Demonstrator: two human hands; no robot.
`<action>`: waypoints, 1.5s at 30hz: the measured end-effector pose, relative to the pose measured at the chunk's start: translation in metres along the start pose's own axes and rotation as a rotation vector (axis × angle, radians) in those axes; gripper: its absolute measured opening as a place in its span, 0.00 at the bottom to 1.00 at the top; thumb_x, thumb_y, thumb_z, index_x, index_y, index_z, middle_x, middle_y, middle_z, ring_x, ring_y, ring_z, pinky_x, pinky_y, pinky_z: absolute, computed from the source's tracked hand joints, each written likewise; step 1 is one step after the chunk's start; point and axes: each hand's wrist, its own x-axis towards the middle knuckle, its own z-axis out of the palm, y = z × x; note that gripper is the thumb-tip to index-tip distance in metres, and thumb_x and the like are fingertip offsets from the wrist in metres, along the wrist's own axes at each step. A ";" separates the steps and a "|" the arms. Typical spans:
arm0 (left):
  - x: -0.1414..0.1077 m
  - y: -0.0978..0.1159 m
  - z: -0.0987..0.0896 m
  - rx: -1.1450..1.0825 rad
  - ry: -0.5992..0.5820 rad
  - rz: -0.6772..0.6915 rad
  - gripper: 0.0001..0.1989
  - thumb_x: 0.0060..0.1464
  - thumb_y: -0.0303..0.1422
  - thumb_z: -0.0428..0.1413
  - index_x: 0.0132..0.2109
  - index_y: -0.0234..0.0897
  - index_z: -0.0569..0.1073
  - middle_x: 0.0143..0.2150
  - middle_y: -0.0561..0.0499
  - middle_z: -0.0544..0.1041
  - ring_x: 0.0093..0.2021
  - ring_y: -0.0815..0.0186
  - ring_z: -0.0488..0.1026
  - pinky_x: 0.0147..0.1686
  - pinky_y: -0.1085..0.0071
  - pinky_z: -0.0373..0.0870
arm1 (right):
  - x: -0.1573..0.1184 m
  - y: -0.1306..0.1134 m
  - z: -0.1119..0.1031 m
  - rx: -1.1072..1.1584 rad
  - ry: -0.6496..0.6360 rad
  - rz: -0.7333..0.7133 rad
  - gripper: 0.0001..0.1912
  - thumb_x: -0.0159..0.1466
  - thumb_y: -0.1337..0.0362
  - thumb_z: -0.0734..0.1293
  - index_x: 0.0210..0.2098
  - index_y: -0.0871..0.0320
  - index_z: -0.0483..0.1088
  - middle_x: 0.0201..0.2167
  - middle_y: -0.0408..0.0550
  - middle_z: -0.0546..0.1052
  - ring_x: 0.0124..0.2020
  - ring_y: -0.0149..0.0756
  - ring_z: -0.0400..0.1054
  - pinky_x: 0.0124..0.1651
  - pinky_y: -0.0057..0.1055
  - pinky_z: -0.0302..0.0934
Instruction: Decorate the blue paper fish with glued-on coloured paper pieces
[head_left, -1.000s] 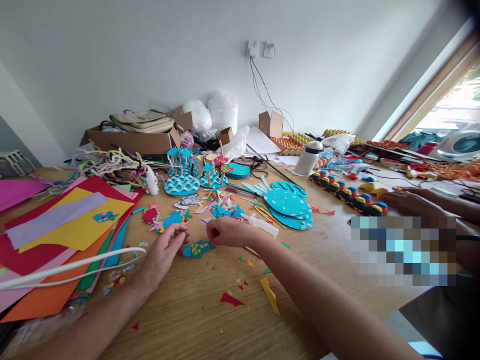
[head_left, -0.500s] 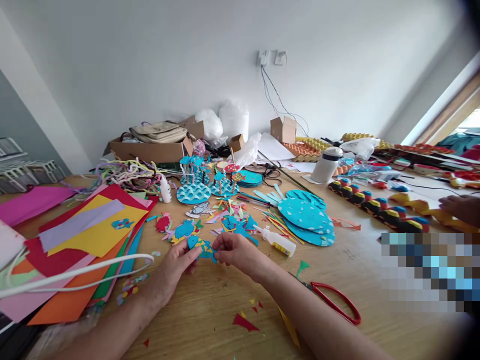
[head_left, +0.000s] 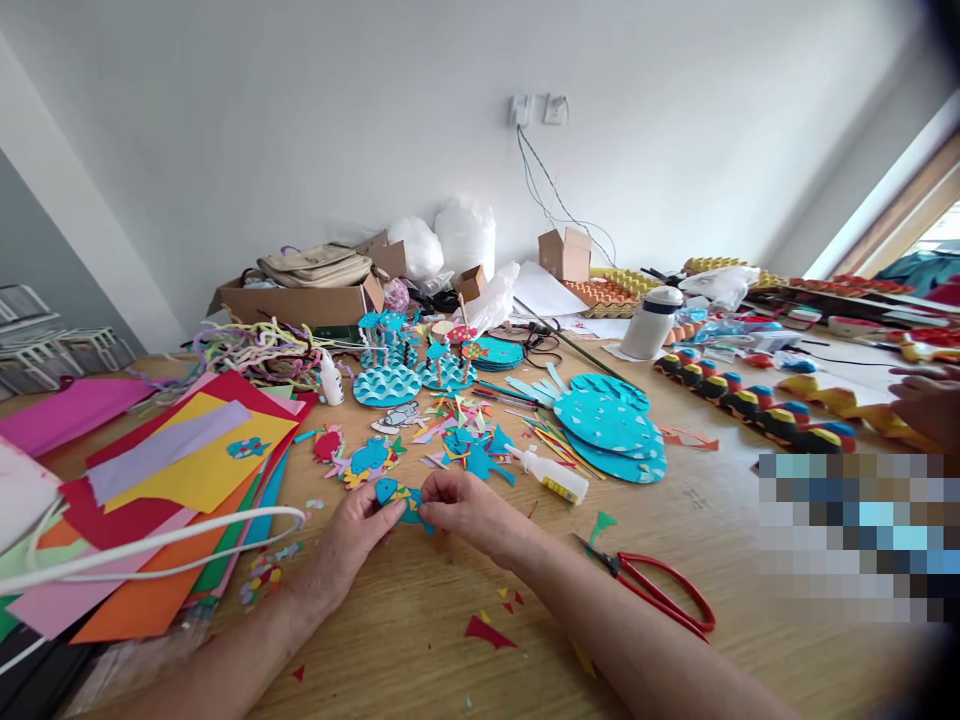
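Between my hands is a blue paper fish [head_left: 402,497] with yellow triangle pieces on its body. My left hand [head_left: 360,522] pinches it at the head end. The fingers of my right hand [head_left: 459,508] are closed on its tail side and cover part of it. Just beyond lie other blue and red paper fish [head_left: 369,456] and a heap of coloured paper scraps [head_left: 469,440]. A white glue bottle [head_left: 553,476] rests on its side past my right wrist. Red-handled scissors [head_left: 652,585] lie to the right of my right forearm.
Stacked coloured paper sheets [head_left: 187,480] and a looping white cable [head_left: 187,535] are at left. Blue spotted paper ovals [head_left: 607,425], a lidded white cup [head_left: 651,325] and painted egg-carton strips [head_left: 750,400] stand at right. Another person's hand [head_left: 928,400] is at the far right.
The blue fish has turned slightly in my fingers, and my right fingertips have shifted a little along it. The view has tilted slightly. At far right, the other person's hand has moved.
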 end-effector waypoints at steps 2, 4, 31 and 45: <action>-0.003 0.002 0.000 -0.129 -0.013 -0.025 0.12 0.46 0.41 0.55 0.30 0.36 0.67 0.23 0.57 0.66 0.24 0.70 0.61 0.24 0.74 0.58 | -0.001 0.000 0.000 0.036 -0.001 0.010 0.03 0.49 0.70 0.62 0.20 0.60 0.61 0.16 0.37 0.62 0.19 0.23 0.52 0.22 0.23 0.45; -0.005 0.005 0.001 -0.281 -0.018 -0.061 0.14 0.47 0.44 0.53 0.32 0.37 0.67 0.26 0.55 0.67 0.26 0.68 0.63 0.25 0.73 0.60 | -0.002 0.000 -0.001 0.064 -0.002 0.023 0.03 0.49 0.69 0.62 0.20 0.60 0.61 0.16 0.37 0.62 0.19 0.23 0.53 0.23 0.23 0.45; -0.004 0.011 0.000 0.101 -0.070 0.061 0.10 0.48 0.40 0.51 0.30 0.38 0.65 0.26 0.56 0.61 0.28 0.68 0.58 0.27 0.75 0.58 | 0.003 0.011 0.004 -0.039 0.001 -0.033 0.02 0.47 0.71 0.61 0.21 0.60 0.61 0.16 0.36 0.60 0.19 0.23 0.51 0.21 0.21 0.45; 0.000 0.014 -0.001 0.219 -0.110 0.097 0.11 0.48 0.41 0.48 0.28 0.38 0.63 0.24 0.56 0.59 0.27 0.67 0.57 0.27 0.75 0.57 | 0.002 0.011 0.005 -0.118 0.032 0.013 0.04 0.47 0.73 0.60 0.22 0.60 0.62 0.16 0.36 0.60 0.19 0.23 0.52 0.20 0.21 0.45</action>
